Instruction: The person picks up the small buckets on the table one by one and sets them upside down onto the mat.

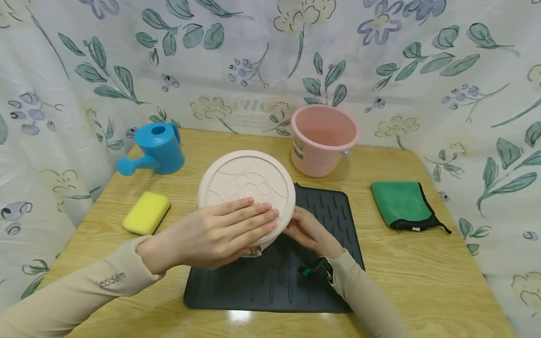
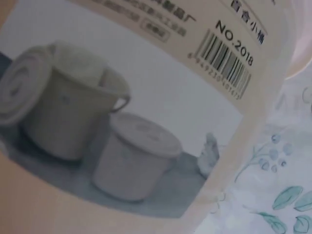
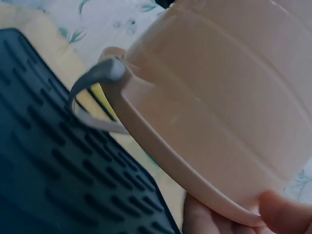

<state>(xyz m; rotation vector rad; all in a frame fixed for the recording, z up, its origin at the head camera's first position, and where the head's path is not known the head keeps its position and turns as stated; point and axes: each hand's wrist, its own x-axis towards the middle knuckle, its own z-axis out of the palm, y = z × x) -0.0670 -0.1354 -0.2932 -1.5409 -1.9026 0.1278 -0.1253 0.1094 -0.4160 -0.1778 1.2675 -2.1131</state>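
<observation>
A pale beige bucket (image 3: pixel 209 97) is held up over a dark ridged mat (image 1: pixel 270 286), its round lid (image 1: pixel 236 180) embossed with a flower and tilted toward me. Flat across the near part of the lid lies my left hand (image 1: pixel 217 232), fingers straight and together. My right hand (image 1: pixel 312 232) grips the bucket's rim at the right, the thumb (image 3: pixel 282 209) on the wall and fingers under the lip. A grey-white handle (image 3: pixel 95 75) sticks out from the rim. The left wrist view shows a printed label (image 2: pixel 161 92) with a barcode; the left hand is not in that view.
A pink bucket (image 1: pixel 314 159) stands behind the mat on the wooden table (image 1: pixel 422 272). To the left are a blue watering can (image 1: pixel 165 150) and a yellow sponge (image 1: pixel 145 213). A folded green cloth (image 1: pixel 401 202) lies at the right. Floral sheeting (image 1: pixel 253 103) hangs behind.
</observation>
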